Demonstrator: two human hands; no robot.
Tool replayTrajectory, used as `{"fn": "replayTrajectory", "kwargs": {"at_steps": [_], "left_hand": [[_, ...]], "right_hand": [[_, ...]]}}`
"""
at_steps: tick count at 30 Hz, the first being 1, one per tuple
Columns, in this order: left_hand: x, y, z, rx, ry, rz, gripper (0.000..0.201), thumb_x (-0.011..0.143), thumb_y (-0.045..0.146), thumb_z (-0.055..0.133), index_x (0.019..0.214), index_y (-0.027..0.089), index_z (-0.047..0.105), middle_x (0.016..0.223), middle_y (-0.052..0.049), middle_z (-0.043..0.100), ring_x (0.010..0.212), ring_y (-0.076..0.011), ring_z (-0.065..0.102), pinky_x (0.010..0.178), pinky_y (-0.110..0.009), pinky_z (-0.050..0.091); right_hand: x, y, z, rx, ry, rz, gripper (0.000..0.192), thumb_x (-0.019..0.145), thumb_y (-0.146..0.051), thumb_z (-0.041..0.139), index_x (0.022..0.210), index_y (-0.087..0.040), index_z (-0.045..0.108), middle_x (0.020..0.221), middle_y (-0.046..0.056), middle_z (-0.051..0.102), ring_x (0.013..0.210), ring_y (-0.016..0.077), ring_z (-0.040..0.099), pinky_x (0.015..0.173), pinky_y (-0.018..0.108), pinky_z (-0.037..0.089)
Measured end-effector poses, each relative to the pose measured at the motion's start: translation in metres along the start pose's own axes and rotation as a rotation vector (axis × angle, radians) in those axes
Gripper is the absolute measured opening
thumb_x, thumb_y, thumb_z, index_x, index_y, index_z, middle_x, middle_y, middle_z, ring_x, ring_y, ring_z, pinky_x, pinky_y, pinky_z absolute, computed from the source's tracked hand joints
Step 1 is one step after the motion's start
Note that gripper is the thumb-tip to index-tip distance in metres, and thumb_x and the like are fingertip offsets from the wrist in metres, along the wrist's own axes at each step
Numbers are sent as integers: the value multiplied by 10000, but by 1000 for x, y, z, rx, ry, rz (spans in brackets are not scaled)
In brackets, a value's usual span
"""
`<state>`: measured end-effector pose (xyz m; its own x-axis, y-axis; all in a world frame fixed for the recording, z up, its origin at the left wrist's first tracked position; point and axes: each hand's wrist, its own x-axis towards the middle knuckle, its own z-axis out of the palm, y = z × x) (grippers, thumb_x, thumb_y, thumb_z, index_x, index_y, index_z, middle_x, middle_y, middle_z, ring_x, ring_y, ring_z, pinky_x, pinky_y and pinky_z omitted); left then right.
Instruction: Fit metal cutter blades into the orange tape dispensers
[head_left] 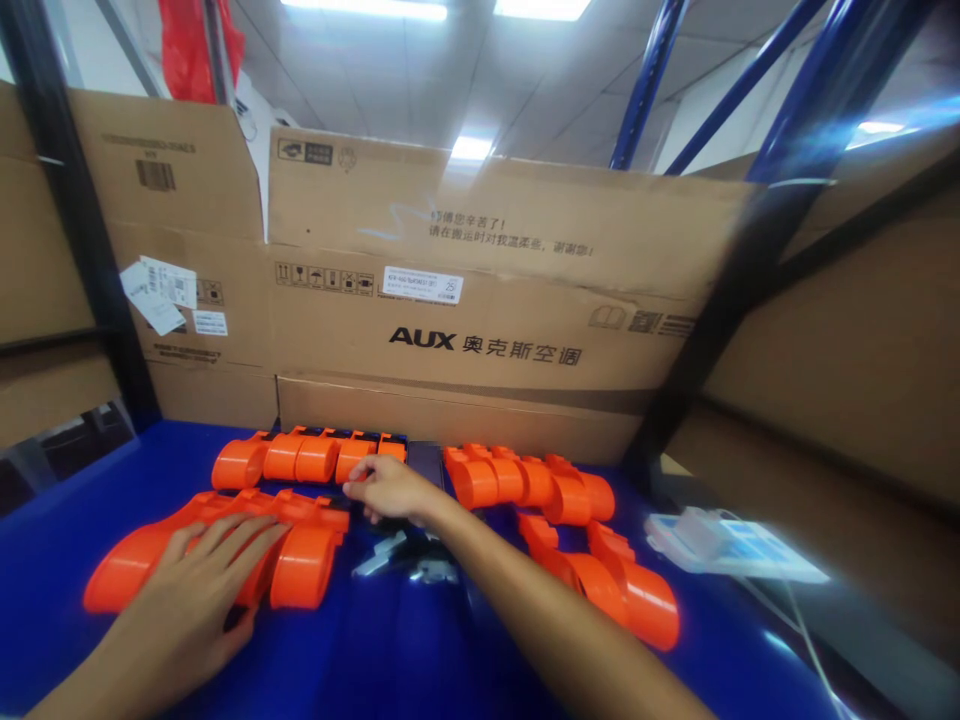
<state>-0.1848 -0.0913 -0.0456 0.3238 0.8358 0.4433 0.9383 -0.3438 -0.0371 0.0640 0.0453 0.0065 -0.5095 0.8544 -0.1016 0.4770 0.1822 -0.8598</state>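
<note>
Several orange plastic parts lie in rows on a blue table. My left hand rests flat, fingers spread, on the near-left row of orange parts. My right hand reaches forward, its fingertips pinching the right end of the far-left row of orange parts. Just beyond that hand stands a small dark block. Another far row of orange parts and a near-right row lie to the right of my right arm. Small grey metal pieces lie under my right forearm.
Flattened cardboard boxes stand as a wall behind the table. A white and pale-blue device with a cable lies at the right. Blue and black shelf posts rise at both sides.
</note>
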Motion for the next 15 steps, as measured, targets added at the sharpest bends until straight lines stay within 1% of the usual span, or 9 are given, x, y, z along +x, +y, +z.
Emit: {"fn": "replayTrajectory", "kwargs": {"at_steps": [2,4,6,8,11,13,15], "left_hand": [[2,-2,-8,3,18,20,637,697,251,634,1324,335,564,1343,-59,630,1224,-365,557,1013,-518,397],[5,-5,-20,26,50,29,648,696,288,653,1334,334,547,1355,-60,615,1241,-377,533,994,-527,417],[8,-6,-35,49,103,37,673,704,317,664,1360,338,514,1359,-62,604,1260,-389,507,993,-548,424],[13,-1,-51,51,187,64,694,723,330,668,1389,338,474,1365,-65,592,1276,-386,490,1028,-568,406],[24,20,-70,17,338,115,749,750,297,667,1446,337,395,1393,-65,560,1307,-370,461,1086,-580,365],[36,43,-74,-30,382,169,790,751,275,674,1475,322,361,1423,-69,531,1335,-369,431,1108,-579,354],[50,68,-71,-82,388,251,793,753,219,663,1483,295,364,1437,-83,520,1344,-362,427,1113,-561,363]], "right_hand": [[-4,-1,-8,15,22,-22,92,888,-259,624,920,-173,635,573,-34,617,430,82,555,402,150,392],[-10,-2,-17,31,44,-43,109,911,-269,589,922,-173,641,675,-6,667,453,70,549,402,145,383],[-19,-5,-26,44,63,-64,143,932,-287,559,930,-171,643,799,24,706,485,62,547,407,142,377],[-29,-9,-35,64,86,-99,170,947,-301,540,929,-167,642,849,36,714,499,57,534,421,142,381],[-46,-17,-46,155,123,-206,204,950,-350,548,990,-174,642,861,36,710,486,53,500,430,151,387],[-55,-21,-50,232,121,-261,278,950,-421,545,1108,-205,621,877,30,705,498,65,519,435,164,400],[-61,-20,-54,295,130,-269,362,952,-486,521,1212,-242,581,803,12,686,497,84,542,437,179,413]]}}
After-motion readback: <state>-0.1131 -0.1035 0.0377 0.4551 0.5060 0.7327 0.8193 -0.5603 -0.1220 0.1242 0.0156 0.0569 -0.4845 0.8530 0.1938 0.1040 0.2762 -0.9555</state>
